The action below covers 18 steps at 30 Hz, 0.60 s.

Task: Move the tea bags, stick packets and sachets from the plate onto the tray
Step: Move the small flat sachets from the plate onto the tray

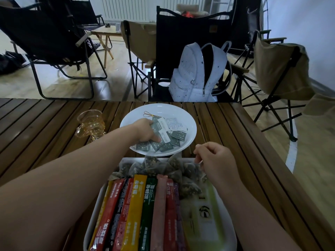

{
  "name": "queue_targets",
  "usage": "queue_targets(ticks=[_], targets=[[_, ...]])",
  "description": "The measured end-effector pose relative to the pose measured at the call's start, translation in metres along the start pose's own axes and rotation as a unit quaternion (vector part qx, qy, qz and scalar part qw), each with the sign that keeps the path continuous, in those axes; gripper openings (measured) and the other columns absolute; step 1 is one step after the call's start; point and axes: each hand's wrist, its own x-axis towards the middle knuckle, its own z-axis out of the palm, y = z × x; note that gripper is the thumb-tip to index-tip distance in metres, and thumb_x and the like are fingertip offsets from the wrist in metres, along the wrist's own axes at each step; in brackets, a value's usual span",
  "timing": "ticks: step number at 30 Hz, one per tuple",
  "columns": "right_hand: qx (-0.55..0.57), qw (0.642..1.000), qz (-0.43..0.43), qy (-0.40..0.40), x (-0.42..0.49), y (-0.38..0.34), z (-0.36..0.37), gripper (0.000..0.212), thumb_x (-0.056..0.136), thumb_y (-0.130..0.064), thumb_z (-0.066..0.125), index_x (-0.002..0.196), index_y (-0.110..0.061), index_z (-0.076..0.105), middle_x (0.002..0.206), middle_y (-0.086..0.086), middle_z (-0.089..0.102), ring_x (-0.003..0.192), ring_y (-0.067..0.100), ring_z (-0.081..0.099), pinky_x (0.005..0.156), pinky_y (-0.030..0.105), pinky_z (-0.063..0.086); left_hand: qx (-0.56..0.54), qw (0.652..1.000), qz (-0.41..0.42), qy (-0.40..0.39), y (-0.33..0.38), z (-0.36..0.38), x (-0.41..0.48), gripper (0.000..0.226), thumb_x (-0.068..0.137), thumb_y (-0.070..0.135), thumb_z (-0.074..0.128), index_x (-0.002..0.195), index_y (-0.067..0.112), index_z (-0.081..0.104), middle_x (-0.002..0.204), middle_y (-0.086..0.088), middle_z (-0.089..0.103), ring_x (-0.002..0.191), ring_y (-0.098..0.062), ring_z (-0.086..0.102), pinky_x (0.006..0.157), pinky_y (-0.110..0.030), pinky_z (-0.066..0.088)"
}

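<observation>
**Sachets being gathered off the plate while the tray fills up**

A slatted wooden surface (45,124) fills the lower view, with the person at 6 o'clock. Nearest them, at 6 o'clock, sits a white tray (232,234). Coloured stick packets (137,214) lie side by side along its left half, and pyramid tea bags (163,169) are heaped across its far end. Beyond the tray, at 12 o'clock, is a white plate (188,120) holding the sachets (174,136), dark green and white, in a loose overlapping pile. An amber glass cup (92,125) stands at 10 o'clock.

The left hand (146,131) is down in the plate. Its fingers are curled over the left of the pile and its thumb presses on a dark sachet, so it appears to be gripping several at once. The right hand (215,158) hovers over the tray's far right corner at 2 o'clock with fingers bent inward. Something thin and pale shows at the fingertips, but I cannot tell whether it is held.

Judging from this, only the sachets remain to be moved. A fistful of slick flat sachets may shed a few on the way over, onto the surface or into its slats. The tea bag heap already reaches the tray's far rim, so sachets dropped on it could slide off.
</observation>
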Motion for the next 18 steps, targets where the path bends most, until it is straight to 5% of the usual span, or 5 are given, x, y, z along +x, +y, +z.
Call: queue_targets(ticks=[4, 10, 13, 18], targets=[[-0.008, 1.0, -0.004, 0.004, -0.007, 0.001, -0.005, 0.025, 0.095, -0.018, 0.061, 0.077, -0.004, 0.07, 0.074, 0.018, 0.07, 0.051, 0.011, 0.049, 0.049, 0.024, 0.041, -0.118, 0.992, -0.014, 0.035, -0.009, -0.012, -0.009, 0.046, 0.082, 0.013, 0.082, 0.124, 0.011, 0.063, 0.112, -0.011, 0.071, 0.097, -0.03, 0.071, 0.09, -0.043, 0.058], [-0.007, 1.0, -0.004, 0.01, -0.018, 0.004, -0.009, 0.028, 0.092, -0.018, 0.061, 0.075, 0.003, 0.066, 0.078, 0.027, 0.064, 0.054, 0.015, 0.046, 0.055, 0.033, 0.039, -0.345, 0.936, -0.017, 0.063, -0.021, -0.02, -0.031, 0.047, 0.086, 0.001, 0.074, 0.13, 0.009, 0.059, 0.105, -0.008, 0.072, 0.086, -0.024, 0.072, 0.062, -0.034, 0.059], [0.009, 1.0, 0.001, 0.007, -0.025, 0.002, -0.009, 0.025, 0.09, -0.016, 0.061, 0.077, 0.004, 0.067, 0.078, 0.027, 0.065, 0.055, 0.017, 0.047, 0.054, 0.032, 0.039, -0.405, 0.914, -0.017, 0.036, -0.021, -0.02, -0.049, 0.045, 0.089, 0.0, 0.07, 0.131, 0.01, 0.058, 0.109, -0.011, 0.072, 0.084, -0.023, 0.073, 0.052, -0.029, 0.059], [0.047, 0.999, 0.019, -0.007, -0.04, -0.001, -0.005, 0.022, 0.093, -0.019, 0.063, 0.08, -0.003, 0.07, 0.068, 0.013, 0.067, 0.054, 0.015, 0.049, 0.055, 0.032, 0.041, -0.447, 0.894, -0.005, -0.034, -0.022, -0.011, -0.088, 0.042, 0.089, -0.004, 0.067, 0.129, 0.007, 0.06, 0.113, -0.016, 0.074, 0.087, -0.026, 0.074, 0.059, -0.032, 0.063]])
